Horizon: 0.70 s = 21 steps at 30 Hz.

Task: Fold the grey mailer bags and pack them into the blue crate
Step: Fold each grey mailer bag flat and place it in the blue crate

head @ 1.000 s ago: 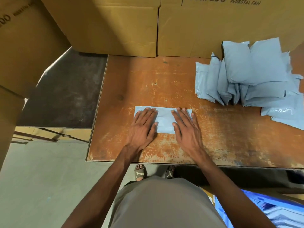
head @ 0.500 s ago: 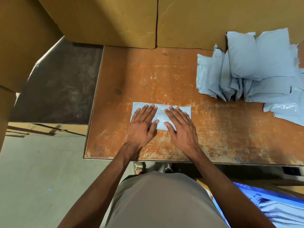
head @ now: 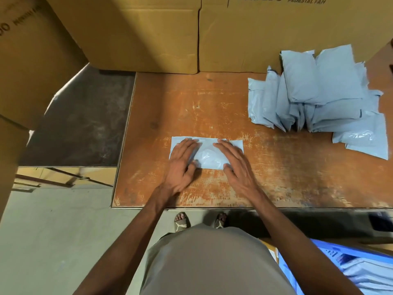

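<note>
A folded grey mailer bag (head: 209, 157) lies flat on the worn orange table (head: 212, 107), near its front edge. My left hand (head: 181, 163) presses on the bag's left half with straight fingers. My right hand (head: 236, 162) lies flat on its right half, fingers spread. A heap of several unfolded grey mailer bags (head: 319, 96) sits at the table's back right. The blue crate (head: 348, 271) is on the floor at the lower right, partly cut off, with folded bags inside it.
Large cardboard boxes (head: 148, 33) stand along the table's back edge and at the left. A dark lower surface (head: 78, 120) adjoins the table's left side. My sandalled feet (head: 181, 221) show below the table's front edge on the grey floor.
Both hands have stayed flat on the folded bag; they moved together, then a little apart again. The camera has shifted slightly.
</note>
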Available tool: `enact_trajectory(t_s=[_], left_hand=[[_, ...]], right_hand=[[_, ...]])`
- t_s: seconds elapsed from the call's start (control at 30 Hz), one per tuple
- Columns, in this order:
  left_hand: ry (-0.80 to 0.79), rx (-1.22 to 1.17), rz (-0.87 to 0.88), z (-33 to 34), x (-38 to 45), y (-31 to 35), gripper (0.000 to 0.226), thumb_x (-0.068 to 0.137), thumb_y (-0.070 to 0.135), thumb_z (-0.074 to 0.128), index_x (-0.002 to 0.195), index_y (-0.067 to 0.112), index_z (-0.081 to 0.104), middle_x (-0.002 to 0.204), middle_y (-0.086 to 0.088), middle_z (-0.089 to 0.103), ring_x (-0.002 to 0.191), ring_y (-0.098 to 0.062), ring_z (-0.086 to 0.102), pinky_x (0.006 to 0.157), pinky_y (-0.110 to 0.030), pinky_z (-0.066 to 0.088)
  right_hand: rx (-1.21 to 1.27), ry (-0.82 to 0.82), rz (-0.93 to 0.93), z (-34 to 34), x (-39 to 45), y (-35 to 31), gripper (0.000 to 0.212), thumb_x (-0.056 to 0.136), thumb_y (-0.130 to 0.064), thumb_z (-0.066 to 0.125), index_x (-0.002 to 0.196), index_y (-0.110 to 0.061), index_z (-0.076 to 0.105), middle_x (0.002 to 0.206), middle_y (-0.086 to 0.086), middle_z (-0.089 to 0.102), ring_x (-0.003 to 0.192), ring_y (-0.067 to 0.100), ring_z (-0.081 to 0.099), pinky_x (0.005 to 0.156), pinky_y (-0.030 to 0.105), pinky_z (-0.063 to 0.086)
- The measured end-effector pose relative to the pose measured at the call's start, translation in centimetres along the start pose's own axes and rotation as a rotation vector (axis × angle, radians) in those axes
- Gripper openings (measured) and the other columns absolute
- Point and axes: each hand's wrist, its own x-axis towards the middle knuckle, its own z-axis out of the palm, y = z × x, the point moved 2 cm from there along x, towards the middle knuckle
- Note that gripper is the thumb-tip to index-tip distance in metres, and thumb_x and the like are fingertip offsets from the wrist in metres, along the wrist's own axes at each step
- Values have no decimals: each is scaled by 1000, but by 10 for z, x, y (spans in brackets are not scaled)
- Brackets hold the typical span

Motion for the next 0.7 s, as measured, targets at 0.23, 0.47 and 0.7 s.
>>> enact_trajectory(t_s=[0.23,0.47,0.7], left_hand=[[35,66,0,-21,-9,2,61,74,31,54,131,14,59,131,-8,57,121,-25,52,99,-46,50],[232,45,-48,-69,12,26,22,92,33,62,114,29,62,105,6,69,89,-16,63,74,-31,50],[34,246,-178,-64,46,2,22,102,33,56,118,20,63,110,-6,71,104,-29,60,84,-42,51]], right_hand=[[146,16,39,-16,-12,4,86,69,19,51,148,-17,53,152,-2,50,144,9,42,122,26,33],[265,297,60,-51,6,-16,47,88,6,48,130,-4,65,126,2,66,118,-9,56,97,11,45],[-73,247,150,-38,30,7,46,97,-13,61,142,-16,55,131,4,62,116,18,58,102,39,48]])
